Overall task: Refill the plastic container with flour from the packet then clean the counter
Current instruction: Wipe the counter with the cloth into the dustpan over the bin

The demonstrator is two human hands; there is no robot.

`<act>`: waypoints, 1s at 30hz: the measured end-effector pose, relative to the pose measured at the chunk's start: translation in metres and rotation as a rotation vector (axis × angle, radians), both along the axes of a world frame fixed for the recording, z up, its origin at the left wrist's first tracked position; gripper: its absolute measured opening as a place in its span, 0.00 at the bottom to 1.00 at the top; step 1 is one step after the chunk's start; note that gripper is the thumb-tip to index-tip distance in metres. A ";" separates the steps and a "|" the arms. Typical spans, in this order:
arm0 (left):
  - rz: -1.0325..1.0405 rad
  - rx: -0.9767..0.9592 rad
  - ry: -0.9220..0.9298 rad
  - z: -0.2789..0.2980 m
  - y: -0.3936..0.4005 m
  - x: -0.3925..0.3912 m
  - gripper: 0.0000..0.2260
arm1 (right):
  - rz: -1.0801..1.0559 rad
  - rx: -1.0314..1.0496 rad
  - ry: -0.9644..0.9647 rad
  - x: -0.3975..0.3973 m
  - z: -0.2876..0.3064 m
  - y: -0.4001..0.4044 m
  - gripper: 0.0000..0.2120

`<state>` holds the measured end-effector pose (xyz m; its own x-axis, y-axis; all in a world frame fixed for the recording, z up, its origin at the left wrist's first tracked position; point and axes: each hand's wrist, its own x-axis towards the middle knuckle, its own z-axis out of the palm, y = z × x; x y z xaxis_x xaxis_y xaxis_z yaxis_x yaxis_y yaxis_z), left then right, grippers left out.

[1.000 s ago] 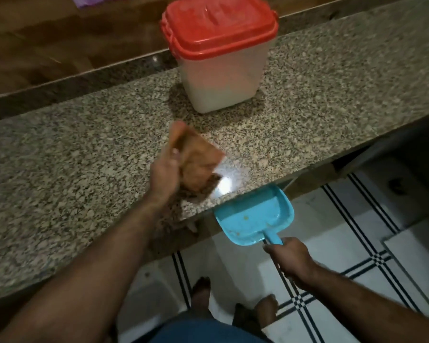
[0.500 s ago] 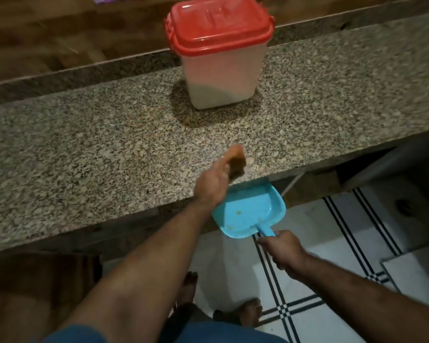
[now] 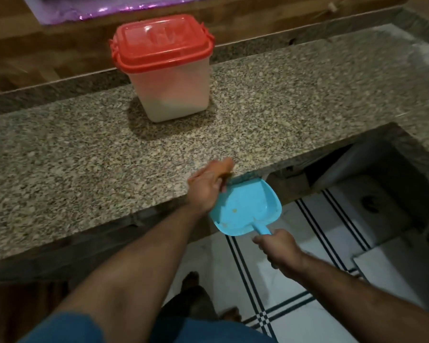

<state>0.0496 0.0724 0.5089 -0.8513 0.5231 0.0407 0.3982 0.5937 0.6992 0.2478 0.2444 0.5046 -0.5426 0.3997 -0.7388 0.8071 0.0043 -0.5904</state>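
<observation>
Left hand (image 3: 206, 184) at the counter (image 3: 84, 169) edge, fingers curled; what they hold is too blurred to tell. Just below those fingers, the blue dustpan (image 3: 248, 209) sits under the counter lip, its handle gripped in the closed fingers of the right hand (image 3: 280, 248). Plastic container (image 3: 169, 87), red lid (image 3: 161, 43) on, stands on the counter well beyond the fingers.

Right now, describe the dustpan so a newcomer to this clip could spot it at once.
Find the speckled granite counter and follow its front edge to the right. Just below that edge, over the white tiled floor, the dustpan is held by its handle in the right hand. It is the only bright blue thing here.
</observation>
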 end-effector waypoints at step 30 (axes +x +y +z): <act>-0.884 -0.330 0.176 -0.021 0.372 -0.112 0.20 | -0.161 0.126 -0.119 -0.045 -0.001 0.192 0.11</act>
<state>-0.0625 0.4446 0.4878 -0.1393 0.9811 -0.1342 0.8797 0.1848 0.4381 0.2026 0.4359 0.5034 -0.3766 0.5667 -0.7328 0.8673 -0.0624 -0.4939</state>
